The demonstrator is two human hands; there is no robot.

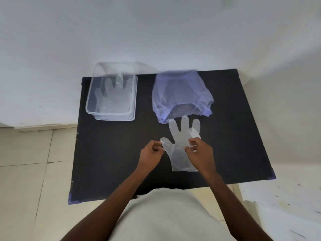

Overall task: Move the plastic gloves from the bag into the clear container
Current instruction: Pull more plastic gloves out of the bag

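Note:
A translucent plastic glove (180, 150) lies spread flat on the black table (112, 153), fingers pointing away from me. My left hand (150, 153) pinches its thumb tip at the left. My right hand (199, 151) pinches its right edge near the little finger. Beyond the glove sits a crumpled pale purple plastic bag (180, 94), its opening facing me; its contents are hard to make out. At the back left stands the clear container (92, 103) with at least one glove (111, 96) lying inside.
The black table stands against a white wall (156, 32). Tiled floor (26, 153) shows at the left, and a white speckled surface (286, 206) lies to the right. My light shirt fills the bottom centre.

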